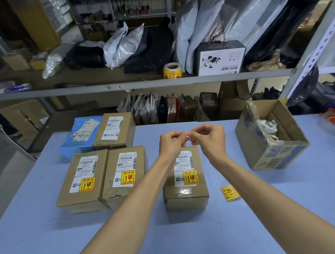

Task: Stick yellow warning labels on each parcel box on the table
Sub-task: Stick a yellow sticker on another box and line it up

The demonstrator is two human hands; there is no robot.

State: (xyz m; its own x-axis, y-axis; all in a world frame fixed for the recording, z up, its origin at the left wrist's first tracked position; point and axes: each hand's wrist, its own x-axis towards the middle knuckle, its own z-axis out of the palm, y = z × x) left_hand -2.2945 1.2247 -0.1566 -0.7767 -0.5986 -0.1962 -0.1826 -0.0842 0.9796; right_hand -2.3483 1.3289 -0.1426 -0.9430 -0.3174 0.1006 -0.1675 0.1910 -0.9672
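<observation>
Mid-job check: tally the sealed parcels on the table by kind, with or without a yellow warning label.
Brown parcel boxes with yellow label: 3
Brown parcel box without yellow label: 1
Blue parcel without yellow label: 1
Total: 5

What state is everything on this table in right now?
Front-left box: labelled.
Middle box: labelled.
Near box: labelled.
Rear brown box: unlabelled.
Loose label: lying on table.
Label roll: on shelf.
Carton: open.
Left hand: pinching pale scrap.
Right hand: pinching pale scrap.
</observation>
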